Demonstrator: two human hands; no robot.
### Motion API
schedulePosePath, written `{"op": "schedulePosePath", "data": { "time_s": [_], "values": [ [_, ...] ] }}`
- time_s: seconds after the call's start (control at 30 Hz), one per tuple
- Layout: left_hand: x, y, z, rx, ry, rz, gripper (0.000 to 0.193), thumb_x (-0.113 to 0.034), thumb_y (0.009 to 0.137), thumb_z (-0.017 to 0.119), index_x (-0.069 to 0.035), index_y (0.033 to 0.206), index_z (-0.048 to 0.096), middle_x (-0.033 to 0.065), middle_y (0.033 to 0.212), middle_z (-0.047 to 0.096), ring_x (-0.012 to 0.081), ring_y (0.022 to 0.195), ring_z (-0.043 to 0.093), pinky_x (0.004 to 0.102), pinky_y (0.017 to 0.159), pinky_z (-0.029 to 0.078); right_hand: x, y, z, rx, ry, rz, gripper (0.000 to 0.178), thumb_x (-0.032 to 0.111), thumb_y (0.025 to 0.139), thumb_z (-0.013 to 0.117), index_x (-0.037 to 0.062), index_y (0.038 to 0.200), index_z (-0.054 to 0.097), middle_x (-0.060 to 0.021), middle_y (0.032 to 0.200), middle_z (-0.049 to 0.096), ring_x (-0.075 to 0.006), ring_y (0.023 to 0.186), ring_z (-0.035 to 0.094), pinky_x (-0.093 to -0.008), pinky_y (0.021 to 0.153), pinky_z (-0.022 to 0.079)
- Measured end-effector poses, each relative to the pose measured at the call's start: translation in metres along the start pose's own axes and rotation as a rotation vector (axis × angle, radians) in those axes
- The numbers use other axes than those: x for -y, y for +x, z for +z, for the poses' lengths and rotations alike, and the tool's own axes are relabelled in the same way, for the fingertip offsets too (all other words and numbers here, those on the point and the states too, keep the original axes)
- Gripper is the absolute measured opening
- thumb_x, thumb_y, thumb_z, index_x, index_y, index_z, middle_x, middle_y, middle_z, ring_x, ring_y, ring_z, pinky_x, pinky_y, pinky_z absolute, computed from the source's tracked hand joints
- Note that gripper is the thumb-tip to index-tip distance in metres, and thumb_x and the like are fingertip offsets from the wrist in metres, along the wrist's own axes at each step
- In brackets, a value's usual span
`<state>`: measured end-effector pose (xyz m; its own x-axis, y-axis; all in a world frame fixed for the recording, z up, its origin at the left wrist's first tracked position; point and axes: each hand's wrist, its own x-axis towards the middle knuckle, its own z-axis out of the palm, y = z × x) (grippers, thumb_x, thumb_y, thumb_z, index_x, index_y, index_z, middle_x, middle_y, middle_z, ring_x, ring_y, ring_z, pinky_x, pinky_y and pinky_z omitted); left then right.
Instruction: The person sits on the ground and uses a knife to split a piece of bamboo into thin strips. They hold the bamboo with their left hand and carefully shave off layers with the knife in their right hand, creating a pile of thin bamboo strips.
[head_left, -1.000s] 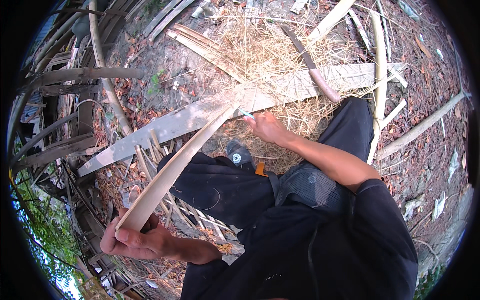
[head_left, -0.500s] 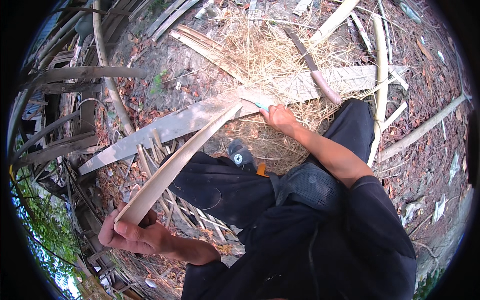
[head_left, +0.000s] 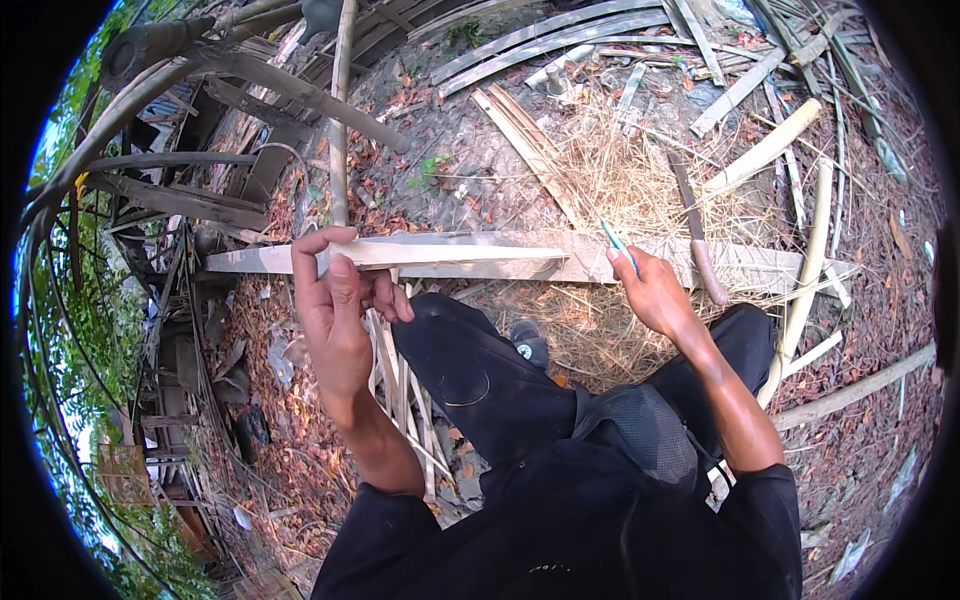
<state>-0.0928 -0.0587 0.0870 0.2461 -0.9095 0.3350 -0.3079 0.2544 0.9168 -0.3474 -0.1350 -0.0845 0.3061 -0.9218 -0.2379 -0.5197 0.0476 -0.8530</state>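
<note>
My left hand (head_left: 345, 315) grips one end of a pale split wood or bamboo slat (head_left: 455, 256), thumb and fingers pinching it. The slat lies nearly level across the view, and its narrow far end points right, over the long grey board (head_left: 745, 262). In my right hand (head_left: 657, 293), closed fingers hold a small knife (head_left: 612, 236) with a teal handle, its thin blade pointing up and left. A gap separates the blade from the slat's tip. Just right of that hand, a machete (head_left: 688, 200) with a brown handle rests across the board.
Straw-like shavings (head_left: 625, 165) cover the ground around the board. Split strips (head_left: 525, 150) lie beyond it, and a pale pole (head_left: 805, 280) crosses its right end. More thin slats (head_left: 398, 370) lie beside my left knee. A wooden framework (head_left: 230, 190) stands at far left.
My left hand has risen with the slat, which swung from a steep slant to nearly level. My right hand still holds the knife, now tilted more upright. The whole view has shifted.
</note>
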Motion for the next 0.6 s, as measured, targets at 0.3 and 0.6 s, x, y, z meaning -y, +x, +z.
{"op": "schedulePosePath", "data": {
  "time_s": [0.3,0.6],
  "values": [
    [-0.017,0.009,0.036,0.1,0.143,0.024,0.015,-0.017,0.098,0.053,-0.005,0.096,0.045,0.0036,0.052,0.052,0.0102,0.042,0.052,0.0201,0.041,0.037,0.083,-0.059,-0.022,-0.114,0.284,-0.416,0.03,0.029,0.098,0.048,-0.001,0.098,0.053,-0.0221,0.058,0.054,-0.0405,0.056,0.056,-0.0456,0.055,0.04],
    [-0.035,0.008,0.03,0.16,0.37,0.128,0.02,-0.015,0.099,0.051,0.003,0.097,0.058,0.0081,0.081,0.058,0.0101,0.064,0.06,0.0217,0.054,0.045,0.129,-0.101,-0.02,0.047,0.353,-0.4,0.025,0.022,0.099,0.046,-0.002,0.098,0.054,-0.0201,0.054,0.049,-0.0391,0.049,0.052,-0.0459,0.051,0.038]
  ]
}}
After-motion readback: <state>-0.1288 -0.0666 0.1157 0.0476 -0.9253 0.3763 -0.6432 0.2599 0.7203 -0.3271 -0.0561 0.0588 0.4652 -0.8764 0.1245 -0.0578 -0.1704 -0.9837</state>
